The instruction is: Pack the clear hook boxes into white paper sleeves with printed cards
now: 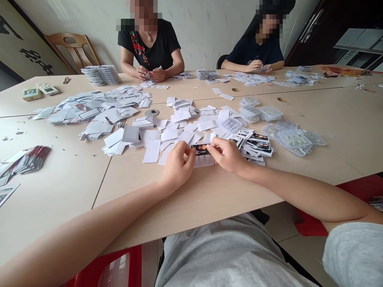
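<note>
Between my two hands is a small clear plastic box (204, 161) with a black printed card (200, 149) across its upper part. My left hand (179, 163) pinches the left end, thumb and forefinger closed on it. At the opposite end, my right hand (227, 154) grips the card and box with thumb and fingers. Beside my right hand lies a stack of black-and-white printed cards (255, 144). Loose white paper slips (176, 133) spread just beyond both hands, and another clear box (231, 124) rests among them.
Several clear plastic boxes (295, 139) lie to the right. A large heap of folded paper slips (98, 105) covers the left middle, near a tape roll (152, 113). Across the table, two people (149, 48) handle small items. Stacked packs (101, 75) stand at the far left.
</note>
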`<control>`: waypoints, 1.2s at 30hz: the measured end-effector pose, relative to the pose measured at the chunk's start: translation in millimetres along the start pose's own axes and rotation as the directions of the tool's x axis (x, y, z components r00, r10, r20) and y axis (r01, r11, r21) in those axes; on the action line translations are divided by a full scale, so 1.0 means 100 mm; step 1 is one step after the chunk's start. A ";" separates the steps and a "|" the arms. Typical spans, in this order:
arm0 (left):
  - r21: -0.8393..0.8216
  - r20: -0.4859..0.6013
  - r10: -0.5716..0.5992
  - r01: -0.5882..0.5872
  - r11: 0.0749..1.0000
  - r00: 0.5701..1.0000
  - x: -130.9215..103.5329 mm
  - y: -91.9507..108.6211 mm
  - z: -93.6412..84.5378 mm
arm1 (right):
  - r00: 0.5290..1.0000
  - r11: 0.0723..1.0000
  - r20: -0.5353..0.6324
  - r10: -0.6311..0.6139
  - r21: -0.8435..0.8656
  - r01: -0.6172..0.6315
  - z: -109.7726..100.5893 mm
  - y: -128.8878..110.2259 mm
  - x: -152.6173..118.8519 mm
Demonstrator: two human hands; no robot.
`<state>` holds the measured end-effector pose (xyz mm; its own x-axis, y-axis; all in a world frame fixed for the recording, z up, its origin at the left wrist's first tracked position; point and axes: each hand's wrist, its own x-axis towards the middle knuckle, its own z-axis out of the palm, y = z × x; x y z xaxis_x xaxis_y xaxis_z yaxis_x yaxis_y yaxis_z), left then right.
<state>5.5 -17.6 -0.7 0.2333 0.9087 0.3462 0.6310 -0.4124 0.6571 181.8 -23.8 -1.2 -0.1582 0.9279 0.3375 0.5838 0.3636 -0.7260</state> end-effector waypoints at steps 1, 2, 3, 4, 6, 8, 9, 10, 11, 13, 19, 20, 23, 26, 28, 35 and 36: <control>0.001 0.001 0.003 -0.003 1.000 1.000 0.00 0.00 0.00 | 1.000 1.000 -0.002 -0.002 -0.004 0.002 0.00 0.00 0.00; 0.002 0.001 0.006 -0.006 1.000 1.000 0.00 0.00 0.00 | 1.000 1.000 -0.005 -0.005 -0.006 0.005 -0.01 0.00 0.00; 0.003 0.000 0.011 -0.011 1.000 1.000 0.00 0.00 0.00 | 1.000 1.000 -0.009 -0.008 -0.007 0.007 -0.01 0.00 0.00; 0.005 -0.002 0.017 -0.017 1.000 1.000 0.00 0.00 0.00 | 1.000 1.000 -0.013 -0.010 -0.008 0.010 -0.01 0.00 0.00; 0.008 -0.009 0.031 -0.031 0.999 0.999 0.00 0.00 0.00 | 1.000 1.000 -0.021 -0.015 -0.013 0.015 -0.01 0.01 0.00; 0.010 -0.015 0.040 -0.040 0.999 0.999 0.01 0.01 0.00 | 0.999 1.000 -0.025 -0.022 -0.024 0.021 -0.01 0.01 0.01; 0.012 -0.017 0.041 -0.041 0.999 0.999 0.01 0.01 0.01 | 0.999 0.999 -0.026 -0.025 -0.028 0.024 0.00 0.01 0.01; 0.014 -0.018 0.041 -0.041 0.999 0.999 0.01 0.01 0.01 | 0.999 0.999 -0.027 -0.028 -0.032 0.028 0.00 0.01 0.01; 0.016 -0.018 0.040 -0.040 0.999 0.999 0.01 0.01 0.01 | 0.999 0.999 -0.029 -0.033 -0.034 0.032 0.00 0.01 0.01; 0.018 -0.018 0.037 -0.037 0.999 0.999 0.01 0.02 0.01 | 0.998 0.998 -0.037 -0.049 -0.035 0.047 0.00 0.01 0.01; 0.019 -0.019 0.039 -0.039 0.999 0.999 0.01 0.03 0.01 | 0.997 0.997 -0.047 -0.068 -0.046 0.066 0.00 0.03 0.00; 0.021 -0.021 0.041 -0.040 0.999 0.999 0.01 0.03 0.01 | 0.997 0.997 -0.047 -0.065 -0.048 0.063 0.00 0.03 0.00; 0.025 -0.024 0.050 -0.049 0.998 0.998 0.01 0.02 0.02 | 0.997 0.997 -0.044 -0.059 -0.047 0.057 0.00 0.02 0.00; 0.026 -0.027 0.058 -0.058 0.998 0.998 0.00 0.01 0.02 | 0.997 0.998 -0.043 -0.059 -0.039 0.058 0.00 0.01 0.00; 0.027 -0.025 0.062 -0.061 0.998 0.998 0.00 0.01 0.02 | 0.997 0.998 -0.043 -0.062 -0.033 0.061 -0.01 0.01 0.00; 0.036 -0.028 0.066 -0.065 0.997 0.997 0.00 0.00 0.03 | 0.997 0.998 -0.043 -0.060 -0.030 0.058 0.00 0.01 0.01; 0.035 -0.028 0.066 -0.065 0.997 0.997 0.00 0.00 0.03 | 0.997 0.998 -0.042 -0.060 -0.028 0.059 0.00 0.01 0.01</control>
<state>7.5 -17.3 -2.9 0.2536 0.8773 0.4076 0.6398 -0.4681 0.6096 182.5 -22.9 -1.5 -0.1595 0.9002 0.4053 0.5953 0.4152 -0.6879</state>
